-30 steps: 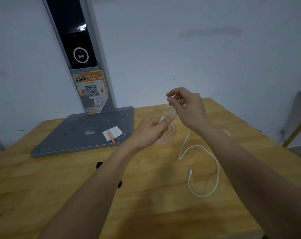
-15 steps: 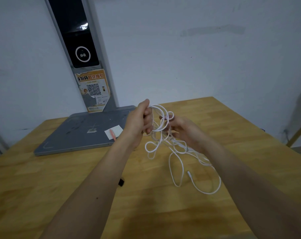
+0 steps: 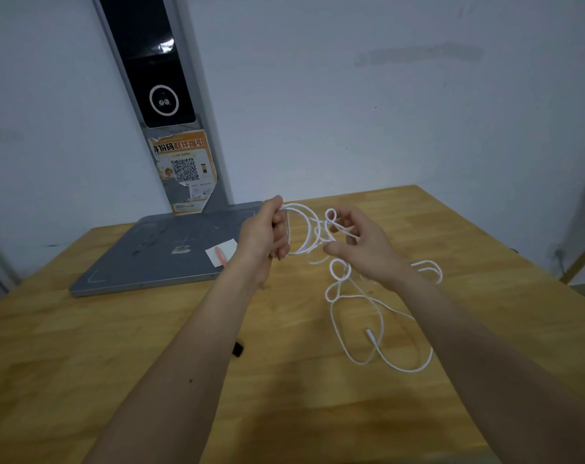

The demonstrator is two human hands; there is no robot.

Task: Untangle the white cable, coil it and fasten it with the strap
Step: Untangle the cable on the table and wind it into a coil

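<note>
A thin white cable [image 3: 378, 316] hangs in tangled loops between my two hands and trails onto the wooden table [image 3: 83, 346]. My left hand [image 3: 264, 234] grips a bundle of round loops above the table. To its right, my right hand [image 3: 365, 244] pinches a small loop of the same cable with curled fingers. One plug end [image 3: 371, 334] lies on the table inside a loose loop. A small black piece [image 3: 238, 349], possibly the strap, lies under my left forearm, mostly hidden.
A grey flat base [image 3: 143, 259] with a tall post [image 3: 157, 95] stands at the back left, bearing an orange QR sticker [image 3: 184, 169]. A white paper with a pink mark [image 3: 222, 254] lies on the base. A wall is behind; the table's right edge is near.
The cable went from one slack strand on the table to a lifted bunch of loops. My left hand rose and gripped the loops; my right hand moved right and pinched a small loop.
</note>
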